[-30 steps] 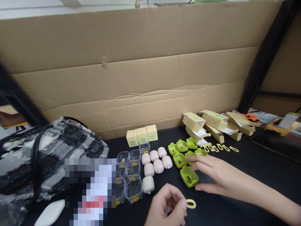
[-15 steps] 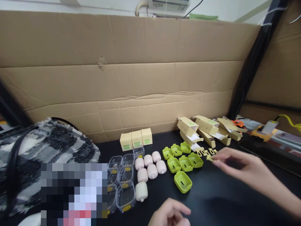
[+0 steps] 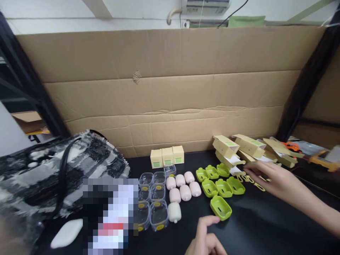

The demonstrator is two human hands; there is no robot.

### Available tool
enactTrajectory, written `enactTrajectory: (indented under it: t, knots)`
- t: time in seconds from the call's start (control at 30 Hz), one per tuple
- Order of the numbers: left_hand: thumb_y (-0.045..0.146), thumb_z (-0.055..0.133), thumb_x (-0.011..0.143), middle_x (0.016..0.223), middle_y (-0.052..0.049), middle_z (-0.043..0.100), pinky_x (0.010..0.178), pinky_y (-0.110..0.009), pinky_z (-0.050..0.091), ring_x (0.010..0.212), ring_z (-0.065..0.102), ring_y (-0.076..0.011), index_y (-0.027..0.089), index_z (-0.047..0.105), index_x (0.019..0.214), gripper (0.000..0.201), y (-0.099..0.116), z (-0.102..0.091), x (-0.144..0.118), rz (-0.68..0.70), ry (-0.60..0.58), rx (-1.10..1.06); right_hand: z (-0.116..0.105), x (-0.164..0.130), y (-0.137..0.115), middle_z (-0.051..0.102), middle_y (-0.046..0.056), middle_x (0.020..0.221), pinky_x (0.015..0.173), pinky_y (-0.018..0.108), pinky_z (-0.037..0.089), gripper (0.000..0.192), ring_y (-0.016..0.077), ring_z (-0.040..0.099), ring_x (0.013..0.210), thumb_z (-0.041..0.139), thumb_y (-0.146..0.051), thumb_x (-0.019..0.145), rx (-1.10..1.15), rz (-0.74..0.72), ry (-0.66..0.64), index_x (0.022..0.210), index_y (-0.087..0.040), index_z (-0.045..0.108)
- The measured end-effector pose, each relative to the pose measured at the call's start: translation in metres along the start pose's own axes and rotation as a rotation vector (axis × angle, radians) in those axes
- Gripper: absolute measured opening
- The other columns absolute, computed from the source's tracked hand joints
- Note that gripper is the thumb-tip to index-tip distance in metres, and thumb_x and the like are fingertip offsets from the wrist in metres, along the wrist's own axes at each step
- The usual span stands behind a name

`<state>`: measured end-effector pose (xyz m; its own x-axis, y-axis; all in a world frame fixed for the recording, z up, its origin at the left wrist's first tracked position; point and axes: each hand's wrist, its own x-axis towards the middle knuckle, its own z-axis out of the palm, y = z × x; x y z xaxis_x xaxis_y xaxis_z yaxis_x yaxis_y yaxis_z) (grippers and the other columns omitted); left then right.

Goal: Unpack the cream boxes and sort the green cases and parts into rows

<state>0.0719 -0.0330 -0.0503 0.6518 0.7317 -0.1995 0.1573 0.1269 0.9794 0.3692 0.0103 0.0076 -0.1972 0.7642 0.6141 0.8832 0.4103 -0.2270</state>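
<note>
Right hand [image 3: 276,179], fingers spread, rests on yellow loops [image 3: 251,179] at 3 o'clock; left hand [image 3: 205,239] points, holding nothing, at 6

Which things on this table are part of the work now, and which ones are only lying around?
In hand:
right hand over the yellow loops
left hand near a green case

Lying about:
pink cases
clear trays
checked bag
white pebble-shaped thing

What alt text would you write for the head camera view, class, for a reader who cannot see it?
The right hand reaches over yellow loops beside opened cardboard boxes on a black table. The left hand points one finger toward green cases, with pink cases and clear cases alongside.
</note>
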Motion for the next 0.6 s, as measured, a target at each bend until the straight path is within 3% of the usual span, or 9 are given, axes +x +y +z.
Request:
enactTrajectory:
  t: [0.07,0.17,0.27,0.33,0.4,0.5,0.6]
  knots:
    - [0.015,0.066,0.065,0.065,0.008,0.052,0.06,-0.022,0.037,0.056,0.045,-0.009,0.019,0.044,0.122,0.061,0.007,0.001,-0.001,0.002,-0.018,0.077,0.018,0.041,-0.022,0.068,0.009,0.087,0.073,0.039,0.053,0.029,0.0238,0.065,0.08,0.045,-0.042,0.094,0.025,-0.119,-0.067,0.091,-0.021,0.064]
    - [0.008,0.061,0.066,0.063,0.007,0.05,0.062,-0.023,0.041,0.056,0.046,-0.0086,0.015,0.05,0.113,0.049,0.018,0.002,-0.003,0.05,-0.063,0.145,0.064,0.109,-0.053,0.062,0.008,0.111,0.084,0.042,0.051,0.026,0.0211,0.061,0.098,0.054,-0.035,0.094,0.049,-0.214,-0.173,0.112,-0.016,0.059]
    - [0.007,0.056,0.071,0.062,0.006,0.052,0.063,-0.024,0.043,0.056,0.049,-0.0093,0.014,0.055,0.109,0.038,0.022,0.003,-0.007,0.111,-0.071,0.177,0.105,0.16,-0.073,0.057,0.009,0.12,0.085,0.043,0.052,0.03,0.0221,0.06,0.101,0.057,-0.031,0.094,0.074,-0.239,-0.27,0.12,-0.016,0.055]
    - [0.008,0.056,0.073,0.062,0.005,0.053,0.062,-0.024,0.044,0.056,0.049,-0.0098,0.015,0.06,0.105,0.033,0.025,0.005,-0.011,0.144,-0.061,0.202,0.119,0.176,-0.078,0.058,0.008,0.119,0.083,0.042,0.053,0.029,0.0215,0.061,0.099,0.057,-0.031,0.094,0.102,-0.245,-0.324,0.119,-0.016,0.056]
    - [0.01,0.06,0.075,0.065,0.002,0.06,0.065,-0.026,0.047,0.059,0.054,-0.0122,0.016,0.065,0.103,0.029,0.031,0.005,-0.018,0.238,-0.075,0.319,0.118,0.177,-0.077,0.059,0.008,0.118,0.082,0.04,0.053,0.028,0.0207,0.062,0.097,0.056,-0.031,0.094,0.134,-0.243,-0.347,0.118,-0.016,0.056]
    - [0.018,0.061,0.08,0.079,-0.01,0.072,0.074,-0.033,0.053,0.073,0.064,-0.0218,0.012,0.069,0.101,0.023,0.051,-0.003,-0.028,0.604,-0.027,0.769,0.093,0.157,-0.074,0.058,0.008,0.118,0.083,0.042,0.053,0.028,0.0212,0.061,0.098,0.056,-0.031,0.094,0.178,-0.23,-0.299,0.118,-0.017,0.056]
    - [0.012,0.053,0.083,0.094,-0.018,0.071,0.081,-0.043,0.055,0.09,0.066,-0.03,0.008,0.066,0.102,0.024,0.075,-0.019,-0.032,0.966,0.308,1.178,0.054,0.12,-0.079,0.058,0.009,0.117,0.088,0.045,0.049,0.033,0.024,0.058,0.104,0.063,-0.029,0.088,0.233,-0.227,-0.22,0.117,-0.015,0.055]
